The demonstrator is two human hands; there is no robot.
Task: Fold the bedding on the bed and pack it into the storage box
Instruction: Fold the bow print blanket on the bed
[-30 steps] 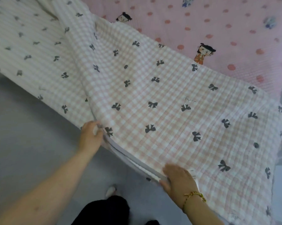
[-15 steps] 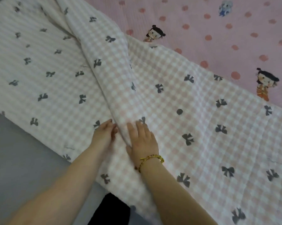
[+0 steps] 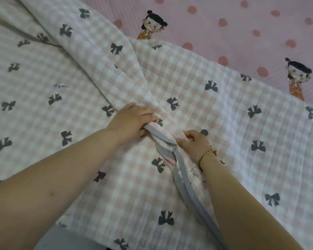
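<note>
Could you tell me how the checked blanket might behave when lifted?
Probably floppy: the checked blanket creases and bunches where the left hand and right hand grip its grey trim. Likely thin and light, so it should sag between them.

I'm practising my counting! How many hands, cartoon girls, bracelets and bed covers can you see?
Hands: 2, left hand and right hand
Cartoon girls: 2
Bracelet: 1
Bed covers: 2, checked quilt and pink dotted sheet
Total: 7
</note>
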